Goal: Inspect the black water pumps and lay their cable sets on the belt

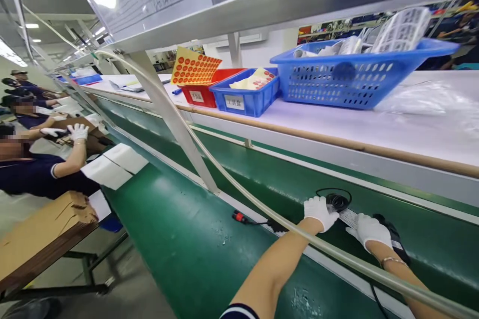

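Observation:
My left hand (320, 213), in a white knitted glove, is closed at a coiled black cable (339, 202) over the dark green belt. A flat, pale grey labelled piece (349, 218) lies between my hands. My right hand (371, 232), gloved too, has its fingers closed on the near end of that piece. Right behind my right hand is a black object with a pale band (397, 241), partly covered by it. To the left, a black cable end with a red-orange connector (239, 217) rests at the belt's divider. My palms hide what else is held.
A pale hose (224, 174) runs slantwise across, in front of my forearms. The shelf above holds a blue basket (333, 79), a small blue bin (245, 97) and a red bin (198, 94) with sticker sheets. Co-workers sit at left by white foam pieces (116, 164) and cardboard (48, 229).

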{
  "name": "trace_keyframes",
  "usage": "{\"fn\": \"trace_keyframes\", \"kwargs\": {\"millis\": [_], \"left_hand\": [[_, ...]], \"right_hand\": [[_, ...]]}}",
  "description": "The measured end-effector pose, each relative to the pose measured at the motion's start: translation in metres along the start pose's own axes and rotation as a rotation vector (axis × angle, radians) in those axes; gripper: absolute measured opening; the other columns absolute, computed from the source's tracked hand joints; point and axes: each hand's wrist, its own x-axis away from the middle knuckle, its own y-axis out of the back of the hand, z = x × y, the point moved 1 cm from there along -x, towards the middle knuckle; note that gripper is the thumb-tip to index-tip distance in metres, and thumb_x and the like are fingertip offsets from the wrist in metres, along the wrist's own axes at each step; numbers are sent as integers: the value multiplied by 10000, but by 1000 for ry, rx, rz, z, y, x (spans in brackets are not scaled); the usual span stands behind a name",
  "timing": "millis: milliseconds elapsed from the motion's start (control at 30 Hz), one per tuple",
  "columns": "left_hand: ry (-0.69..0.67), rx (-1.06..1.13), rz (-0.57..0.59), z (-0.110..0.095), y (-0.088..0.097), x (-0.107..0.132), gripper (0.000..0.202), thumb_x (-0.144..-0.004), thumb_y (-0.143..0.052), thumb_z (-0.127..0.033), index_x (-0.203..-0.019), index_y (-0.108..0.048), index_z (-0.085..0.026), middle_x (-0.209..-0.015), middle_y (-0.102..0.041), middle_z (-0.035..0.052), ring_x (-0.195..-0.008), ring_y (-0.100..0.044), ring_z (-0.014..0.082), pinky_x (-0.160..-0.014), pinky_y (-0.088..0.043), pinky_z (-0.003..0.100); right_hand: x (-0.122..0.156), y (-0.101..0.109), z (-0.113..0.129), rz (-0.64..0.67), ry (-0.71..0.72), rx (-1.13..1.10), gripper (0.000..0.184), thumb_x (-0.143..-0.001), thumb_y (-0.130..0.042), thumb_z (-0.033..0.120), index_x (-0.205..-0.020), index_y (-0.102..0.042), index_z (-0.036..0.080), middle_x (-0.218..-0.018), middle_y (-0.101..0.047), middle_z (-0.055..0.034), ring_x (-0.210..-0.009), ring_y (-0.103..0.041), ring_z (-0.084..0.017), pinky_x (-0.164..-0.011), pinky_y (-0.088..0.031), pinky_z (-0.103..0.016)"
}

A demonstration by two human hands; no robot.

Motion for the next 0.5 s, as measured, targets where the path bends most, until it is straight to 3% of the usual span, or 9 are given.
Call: {"fn": "trace_keyframes", "kwargs": {"millis": [67,133,267,400,500], "left_hand": [[1,34,-12,31,-3,27,590,-936,-545,-569,-1392,-552,-194,-1367,-635,142,-1256,-600,308,-1077,-470,437],[43,51,-25,77,-4,60,621,-936,-545,-521,-1449,-503,-175,-1427,-589,172,-1328,-544,337,-1143,-411,482],[142,86,41,161,-8,101,862,-781,-748,-492,-1489,-458,-95,-1423,-568,248,-1345,-514,415,-1150,-392,573],[148,196,71,197,-8,96,633,-856,-713,-499,-1379,-559,-178,-1367,-619,154,-1282,-579,330,-1122,-431,563],[149,324,53,210,3,89,586,-846,-737,-444,-1361,-542,-244,-1313,-654,106,-1196,-647,277,-1069,-496,464]], "right_hand": [[-2,5,13,72,21,16,249,-954,-729,353,-1094,-699,149,-1113,-734,-72,-1023,-709,-224,-900,-587,-433],[2,13,32,104,70,-13,184,-976,-704,334,-1061,-711,172,-1106,-737,-69,-1013,-708,-219,-908,-588,-441],[27,16,104,51,369,-197,303,-992,-676,370,-1237,-673,192,-1310,-673,-95,-1158,-662,-256,-997,-552,-500],[50,4,180,39,597,-395,339,-1000,-665,385,-1300,-645,230,-1357,-643,-88,-1145,-666,-246,-955,-580,-450],[55,5,204,50,647,-496,335,-1001,-664,381,-1295,-644,222,-1332,-653,-85,-1115,-675,-241,-931,-588,-438]]}}
